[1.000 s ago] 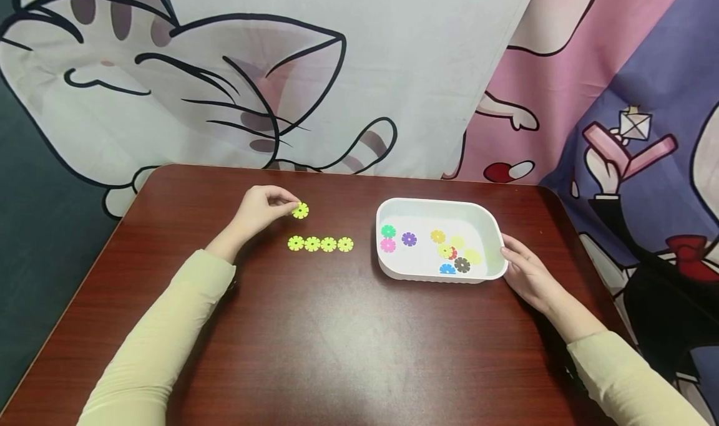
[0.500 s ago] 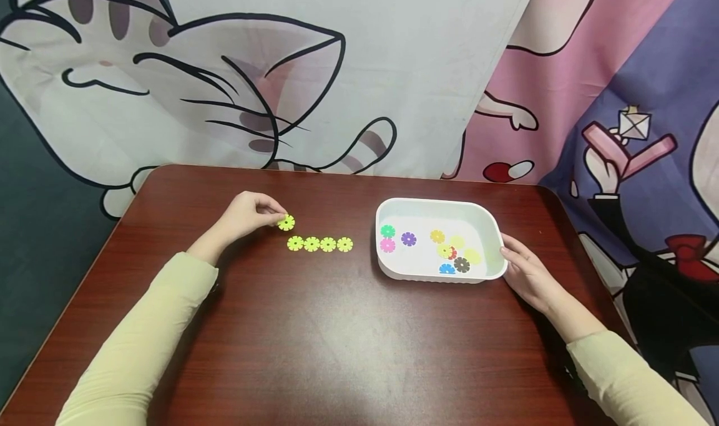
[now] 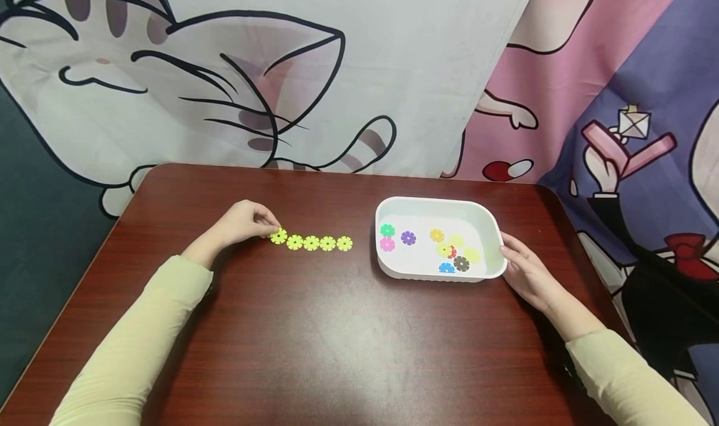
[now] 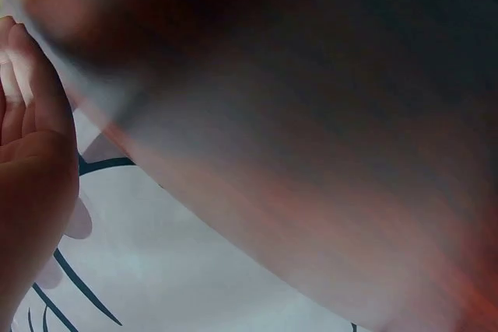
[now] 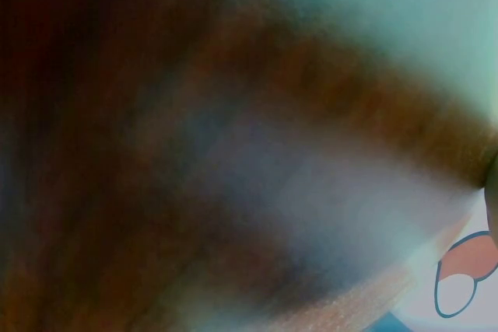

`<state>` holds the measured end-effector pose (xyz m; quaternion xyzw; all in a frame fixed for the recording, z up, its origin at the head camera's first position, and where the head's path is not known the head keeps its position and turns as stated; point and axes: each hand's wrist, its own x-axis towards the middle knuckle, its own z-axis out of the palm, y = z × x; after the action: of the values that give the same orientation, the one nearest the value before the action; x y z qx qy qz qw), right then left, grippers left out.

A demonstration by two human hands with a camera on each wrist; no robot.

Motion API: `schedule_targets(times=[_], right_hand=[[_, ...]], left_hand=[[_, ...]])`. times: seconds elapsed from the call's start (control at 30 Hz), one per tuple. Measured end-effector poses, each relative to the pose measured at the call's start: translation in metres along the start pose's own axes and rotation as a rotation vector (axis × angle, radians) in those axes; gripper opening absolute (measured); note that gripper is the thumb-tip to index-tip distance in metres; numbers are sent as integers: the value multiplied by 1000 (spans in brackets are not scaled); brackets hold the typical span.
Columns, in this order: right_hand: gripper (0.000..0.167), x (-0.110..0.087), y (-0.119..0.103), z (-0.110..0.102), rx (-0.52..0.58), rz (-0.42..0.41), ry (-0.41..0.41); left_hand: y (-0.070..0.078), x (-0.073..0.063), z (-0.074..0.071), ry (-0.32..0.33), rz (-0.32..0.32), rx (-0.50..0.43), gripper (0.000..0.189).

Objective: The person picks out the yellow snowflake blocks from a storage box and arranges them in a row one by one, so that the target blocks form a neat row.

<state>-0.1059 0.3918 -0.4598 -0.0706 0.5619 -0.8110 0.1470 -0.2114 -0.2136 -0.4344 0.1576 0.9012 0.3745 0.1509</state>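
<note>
In the head view my left hand (image 3: 243, 221) pinches a yellow-green flower-shaped disc (image 3: 279, 236) between thumb and fingers, at the left end of a row of matching discs (image 3: 311, 243). The held disc sits slightly higher than the row and close against its first piece. Part of the left hand (image 4: 35, 126) shows at the edge of the left wrist view. My right hand (image 3: 528, 272) grips the right end of a white plastic tray (image 3: 432, 275), fingers at its rim. The right wrist view is mostly blurred.
Inside the tray lie several flower discs, among them a green one (image 3: 387, 230), a pink one (image 3: 387, 244), a purple one (image 3: 408, 238), a blue one (image 3: 446, 267) and a black one (image 3: 461, 264). A brown wooden table (image 3: 337, 345) meets a printed cloth (image 3: 415, 70) behind.
My left hand has carried the disc down and to the left, from above the row to its left end. The right hand and the tray have stayed in place.
</note>
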Motion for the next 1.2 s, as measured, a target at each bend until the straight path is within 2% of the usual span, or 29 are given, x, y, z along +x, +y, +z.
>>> schedule_targets(times=[0.13,0.63,1.2], right_hand=[[43,0,0,0,11,-3,-1],[43,1,-1,0,30,3,-8],[45,0,-1,0,20,-1,-18]], left_hand=[[-2,-1,0,2,26,49,7],[-3,-1,6,27,113,124,5],[-1,-2,8,14,102,127,4]])
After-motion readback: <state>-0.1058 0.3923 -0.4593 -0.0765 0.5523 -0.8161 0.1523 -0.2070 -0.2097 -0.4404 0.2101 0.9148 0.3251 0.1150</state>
